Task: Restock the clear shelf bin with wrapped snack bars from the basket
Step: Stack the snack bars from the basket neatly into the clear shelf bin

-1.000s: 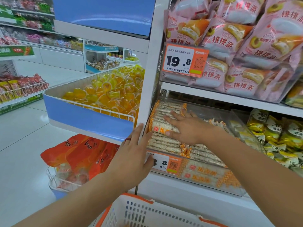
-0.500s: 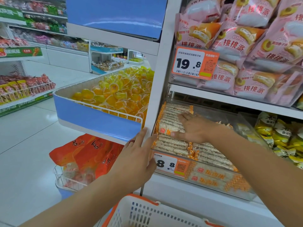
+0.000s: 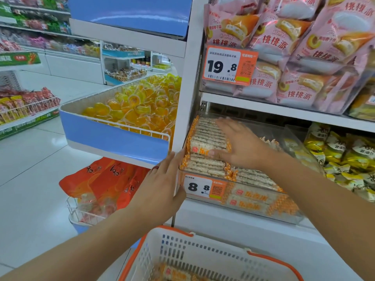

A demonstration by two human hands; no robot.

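Both forearms extend forward; left hand [image 3: 160, 189] flat with fingers [image 3: 172, 161] straight and together, right hand [image 3: 241, 147] palm-down with fingers spread.

Bright, even overhead store light, glare on clear bin [image 3: 292, 217] front, wide-angle bend at edges — bg shelves soft, slight blur

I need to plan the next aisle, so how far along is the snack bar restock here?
Partly done: the clear plastic shelf bin already holds rows of orange-and-white wrapped snack bars on its near and left side. In hand: the right hand presses flat on the stack, and the left hand rests against the bin's left corner. Left: its back right looks unfilled, and the white-and-orange basket still holds bars.
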